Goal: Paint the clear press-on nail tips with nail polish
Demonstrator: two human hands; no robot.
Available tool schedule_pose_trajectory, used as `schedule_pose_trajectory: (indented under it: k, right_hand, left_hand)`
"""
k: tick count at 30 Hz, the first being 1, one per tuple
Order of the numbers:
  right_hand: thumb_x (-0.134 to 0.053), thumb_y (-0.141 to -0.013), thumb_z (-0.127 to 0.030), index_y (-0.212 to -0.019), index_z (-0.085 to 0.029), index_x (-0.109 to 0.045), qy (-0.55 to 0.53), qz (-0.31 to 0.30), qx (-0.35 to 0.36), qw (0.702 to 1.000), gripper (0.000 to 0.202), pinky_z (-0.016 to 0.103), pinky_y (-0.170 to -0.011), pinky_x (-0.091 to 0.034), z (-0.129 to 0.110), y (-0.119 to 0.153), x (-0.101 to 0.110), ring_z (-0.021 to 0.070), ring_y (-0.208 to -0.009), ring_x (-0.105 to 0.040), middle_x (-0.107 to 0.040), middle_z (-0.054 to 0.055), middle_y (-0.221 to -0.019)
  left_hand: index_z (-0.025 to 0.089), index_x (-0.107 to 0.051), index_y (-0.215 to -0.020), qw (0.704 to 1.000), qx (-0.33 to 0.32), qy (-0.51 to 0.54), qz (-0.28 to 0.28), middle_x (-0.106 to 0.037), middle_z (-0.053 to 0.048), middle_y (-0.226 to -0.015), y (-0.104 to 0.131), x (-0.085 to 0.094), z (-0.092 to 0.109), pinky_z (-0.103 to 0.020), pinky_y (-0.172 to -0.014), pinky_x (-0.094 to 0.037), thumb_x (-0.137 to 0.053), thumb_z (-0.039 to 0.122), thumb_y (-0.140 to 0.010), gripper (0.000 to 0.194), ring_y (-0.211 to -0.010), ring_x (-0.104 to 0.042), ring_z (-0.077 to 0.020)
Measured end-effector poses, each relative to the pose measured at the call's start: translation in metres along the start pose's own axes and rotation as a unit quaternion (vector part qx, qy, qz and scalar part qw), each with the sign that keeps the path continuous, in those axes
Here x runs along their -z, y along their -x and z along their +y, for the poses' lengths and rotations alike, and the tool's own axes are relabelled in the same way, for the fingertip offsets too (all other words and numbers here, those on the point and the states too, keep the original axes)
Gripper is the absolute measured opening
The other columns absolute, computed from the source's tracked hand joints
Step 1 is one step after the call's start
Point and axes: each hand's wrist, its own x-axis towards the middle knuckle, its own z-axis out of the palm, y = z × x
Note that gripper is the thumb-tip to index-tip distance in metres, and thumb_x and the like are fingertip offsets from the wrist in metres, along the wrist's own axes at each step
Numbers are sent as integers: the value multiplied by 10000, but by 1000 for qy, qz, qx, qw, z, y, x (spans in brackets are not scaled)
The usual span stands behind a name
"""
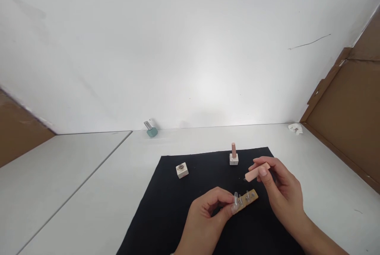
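My left hand [208, 213] is closed around the near left end of a tan nail-tip holder strip [253, 195], with fingertips against a clear nail tip [236, 198]. Several clear tips stand along the strip; the covered end is hidden by my fingers. Above the strip's right end, my right hand [283, 191] pinches a pink nail polish brush cap [255, 172]. Its dark brush end points left and down, apart from the tips. An uncapped white nail polish bottle [182, 171] sits on the black cloth [166, 211], left of and beyond my left hand.
A capped bottle with a pinkish-brown cap [234, 156] stands near the cloth's far edge. Against the white back wall [204, 49] lies a tilted teal bottle [152, 131]. Crumpled white tissue [295, 128] rests at the back right, beside brown cardboard [350, 116].
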Motion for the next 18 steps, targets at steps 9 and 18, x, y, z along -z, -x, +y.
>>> schedule_pose_trajectory:
  k: [9, 18]
  right_hand:
    - [-578, -1026, -453, -1003, -240, -705, -50, 125, -101, 986, 248, 318, -712, -577, 12, -20, 11, 180, -687, -662, -786, 22, -813]
    - [-573, -1013, -493, -956, -227, -680, -107, 123, -124, 979, 292, 339, -734, -554, 17, -24, 9, 194, -724, -646, -764, 25, -766]
  left_hand:
    - [230, -715, -730, 987, -119, -109, 16, -721, -21, -898, 9, 0, -5, -277, -789, -531, -729, 219, -828, 100, -852, -678, -207]
    - [216, -700, -693, 992, -45, -122, 7, -743, -15, -782, -5, -69, 22, -352, -788, -558, -709, 216, -752, 59, -787, -695, -227]
